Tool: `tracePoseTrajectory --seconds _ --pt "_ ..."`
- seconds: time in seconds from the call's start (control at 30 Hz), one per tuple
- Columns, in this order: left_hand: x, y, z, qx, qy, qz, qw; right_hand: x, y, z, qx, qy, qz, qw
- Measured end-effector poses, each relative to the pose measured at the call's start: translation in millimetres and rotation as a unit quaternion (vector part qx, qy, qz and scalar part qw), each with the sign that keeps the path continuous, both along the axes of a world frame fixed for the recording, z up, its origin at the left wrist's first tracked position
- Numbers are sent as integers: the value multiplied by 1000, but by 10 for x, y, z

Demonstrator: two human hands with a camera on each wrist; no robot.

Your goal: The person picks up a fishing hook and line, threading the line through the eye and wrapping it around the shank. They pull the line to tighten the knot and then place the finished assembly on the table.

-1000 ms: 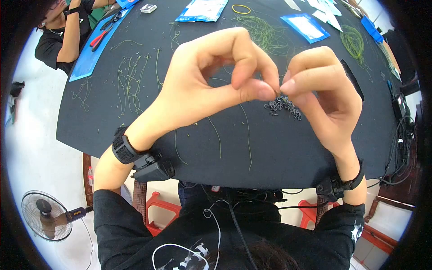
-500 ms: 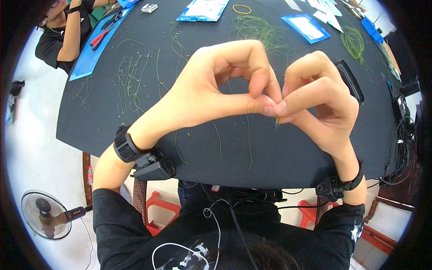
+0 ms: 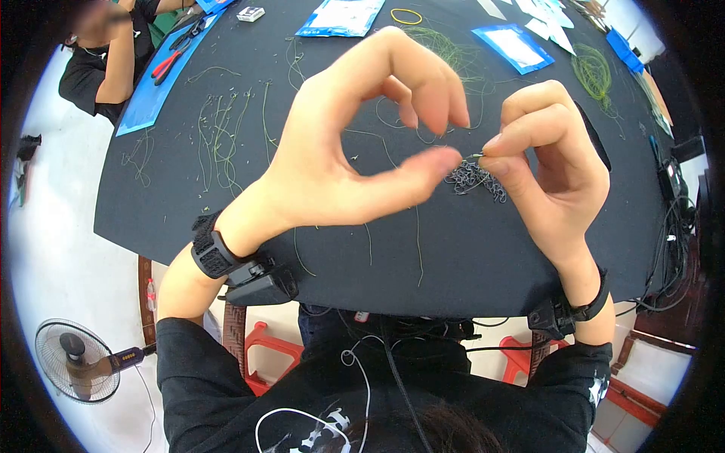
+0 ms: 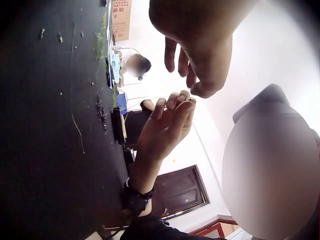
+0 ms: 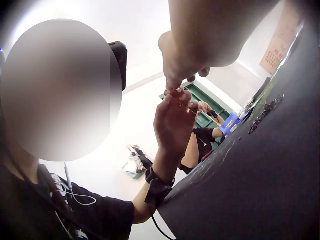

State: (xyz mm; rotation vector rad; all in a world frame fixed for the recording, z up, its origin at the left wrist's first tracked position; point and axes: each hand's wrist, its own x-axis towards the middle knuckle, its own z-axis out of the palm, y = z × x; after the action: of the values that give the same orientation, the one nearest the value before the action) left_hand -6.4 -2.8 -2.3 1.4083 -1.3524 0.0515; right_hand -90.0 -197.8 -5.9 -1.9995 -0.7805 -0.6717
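Observation:
In the head view my left hand (image 3: 321,170) is held over the table, its thumb and fingertips spread apart around a gap with nothing gripped between them. Close to its thumb tip, my right hand (image 3: 578,170) pinches a tiny piece with a bit of green line (image 3: 473,155) between thumb and index finger. What the tiny piece is, I cannot tell. Behind the fingertips lies a pile of small grey metal hooks (image 3: 483,183) on the black table (image 3: 491,264). Both hands also show raised above the tabletop in the wrist views.
Loose green lines (image 3: 223,143) lie at left, with a tangle (image 3: 453,57) at the back and a coil (image 3: 593,72) at right. Blue-and-white packets (image 3: 513,47) and a yellow ring (image 3: 406,16) sit farther back. Red-handled pliers (image 3: 166,68) rest at left, near another person.
Half a second ago the fingertips of both hands met lower, over the hook pile. Both hands have since risen, and the left fingers have spread away from the right hand's pinch.

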Motion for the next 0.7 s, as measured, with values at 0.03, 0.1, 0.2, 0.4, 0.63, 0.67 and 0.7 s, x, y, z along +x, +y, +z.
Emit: tracePoseTrajectory --seconds 0.03,0.1,0.2,0.4,0.63,0.67,0.7 --pt "3 2 11 1 -64 14 998 -7 9 -2 5 5 -2 1000" --pt "9 4 22 -2 -126 27 992 -19 20 -7 9 11 -4 1000" --pt "33 -5 12 -9 -201 36 979 -35 25 -10 3 14 1 1000" --pt "36 -18 7 -23 -226 40 973 -37 13 -30 9 48 -8 999" --pt "21 -10 -24 -9 -184 57 981 -26 48 -5 -3 72 -22 997" --pt "20 -11 -31 -9 -184 57 981 -25 58 -2 -5 81 -38 996" --pt "20 -11 -38 -1 -179 66 982 -21 62 -4 -5 80 -38 996"
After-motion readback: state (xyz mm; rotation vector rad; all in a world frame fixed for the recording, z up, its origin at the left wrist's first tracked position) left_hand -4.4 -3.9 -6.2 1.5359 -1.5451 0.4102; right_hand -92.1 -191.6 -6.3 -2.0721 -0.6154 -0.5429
